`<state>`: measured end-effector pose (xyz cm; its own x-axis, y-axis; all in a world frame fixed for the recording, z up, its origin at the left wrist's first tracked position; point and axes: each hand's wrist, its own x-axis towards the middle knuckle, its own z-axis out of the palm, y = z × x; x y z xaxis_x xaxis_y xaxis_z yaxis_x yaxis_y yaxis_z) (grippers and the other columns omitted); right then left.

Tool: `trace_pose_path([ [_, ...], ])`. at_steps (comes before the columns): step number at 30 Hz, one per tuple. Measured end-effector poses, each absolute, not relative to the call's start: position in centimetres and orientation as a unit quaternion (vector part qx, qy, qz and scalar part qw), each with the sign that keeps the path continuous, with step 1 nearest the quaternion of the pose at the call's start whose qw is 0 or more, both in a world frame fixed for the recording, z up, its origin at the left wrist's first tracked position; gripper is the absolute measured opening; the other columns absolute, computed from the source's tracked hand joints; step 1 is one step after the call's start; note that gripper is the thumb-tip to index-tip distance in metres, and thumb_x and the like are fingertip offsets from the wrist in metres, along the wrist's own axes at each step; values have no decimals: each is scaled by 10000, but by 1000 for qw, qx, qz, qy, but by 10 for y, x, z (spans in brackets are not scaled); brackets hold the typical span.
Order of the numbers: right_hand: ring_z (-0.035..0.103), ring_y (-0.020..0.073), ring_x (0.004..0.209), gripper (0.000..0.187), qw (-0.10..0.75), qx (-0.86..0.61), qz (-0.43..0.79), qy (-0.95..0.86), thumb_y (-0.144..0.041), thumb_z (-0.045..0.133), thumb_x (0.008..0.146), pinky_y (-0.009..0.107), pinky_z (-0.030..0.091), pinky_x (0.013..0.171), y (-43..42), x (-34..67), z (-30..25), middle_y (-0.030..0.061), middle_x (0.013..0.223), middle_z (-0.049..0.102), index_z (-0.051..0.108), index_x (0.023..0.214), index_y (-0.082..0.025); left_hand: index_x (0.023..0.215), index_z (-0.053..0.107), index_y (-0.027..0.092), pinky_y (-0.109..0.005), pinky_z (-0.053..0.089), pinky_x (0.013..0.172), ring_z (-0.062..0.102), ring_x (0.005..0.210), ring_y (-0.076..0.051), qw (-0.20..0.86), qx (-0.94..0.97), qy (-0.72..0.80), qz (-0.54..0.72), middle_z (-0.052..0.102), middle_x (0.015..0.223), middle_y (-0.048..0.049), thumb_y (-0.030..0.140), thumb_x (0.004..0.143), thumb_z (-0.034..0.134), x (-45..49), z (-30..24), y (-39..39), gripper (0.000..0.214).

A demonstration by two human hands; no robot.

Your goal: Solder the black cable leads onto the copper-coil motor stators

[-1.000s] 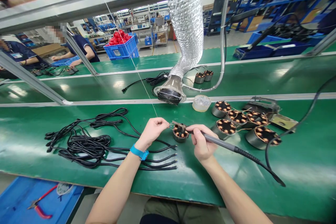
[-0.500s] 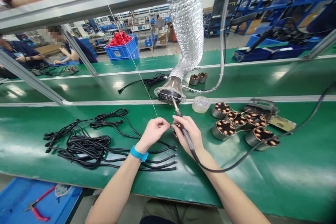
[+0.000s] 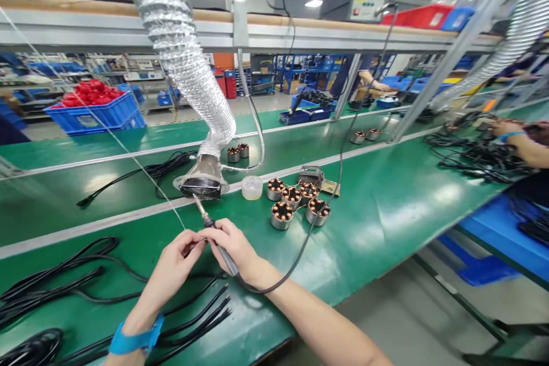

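Soldering iron (image 3: pixel 208 220) is in the R hand (image 3: pixel 235 249), above the front part of the desk (image 3: pixel 343 240). Tip points up-left & away from the person, toward the fume hood (image 3: pixel 201 183); can't tell if it touches. Long axis is diagonal, butt end down-right, w/ the cord (image 3: pixel 295 260) trailing off it.

Change: 1 s ago the iron lay nearly flat w/ its tip over a stator; now it's swung up & clear, as it was ½ s ago. View has also turned R, prob. just the head. Prob. means the iron's parked in the grip while fingertips do fine handwork.

R hand grasps the iron, its fingertips meeting the L hand's. L hand (image 3: pixel 178 257) is pinched closed; can't tell on what. Thin white line (image 3: pixel 128 151) runs down to it.

Further out: blk cables (image 3: pixel 47 291) to the L, clear tub (image 3: pixel 252 189) beyond the hands, 5 clustered stators (image 3: pixel 282 219) w/ metal stand (image 3: pixel 312 174) to the R. Co-worker's hand (image 3: pixel 508 127) far R.
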<state>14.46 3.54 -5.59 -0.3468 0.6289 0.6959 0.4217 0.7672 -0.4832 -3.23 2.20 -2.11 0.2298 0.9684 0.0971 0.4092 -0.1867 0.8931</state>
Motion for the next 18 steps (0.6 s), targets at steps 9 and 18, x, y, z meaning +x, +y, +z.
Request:
trace_pose_path([
  [9, 567, 154, 835, 354, 502, -311, 121, -798, -99, 480, 918, 255, 514, 754, 32, 144, -60, 54, 954, 519, 594, 1229, -224, 811, 632, 153, -222, 244, 483, 332, 513, -94, 468, 602, 532, 369, 450, 595, 47, 578, 826, 620, -27, -25, 25, 426],
  [18, 595, 140, 830, 298, 556, -326, 211, -735, -113, 507, 934, 267, 528, 794, 34, 149, -56, 43, 978, 531, 576, 1195, -240, 727, 634, 137, -234, 350, 580, 465, 591, -114, 442, 573, 554, 412, 574, 644, 6, 508, 810, 653, -26, -23, 28, 381],
])
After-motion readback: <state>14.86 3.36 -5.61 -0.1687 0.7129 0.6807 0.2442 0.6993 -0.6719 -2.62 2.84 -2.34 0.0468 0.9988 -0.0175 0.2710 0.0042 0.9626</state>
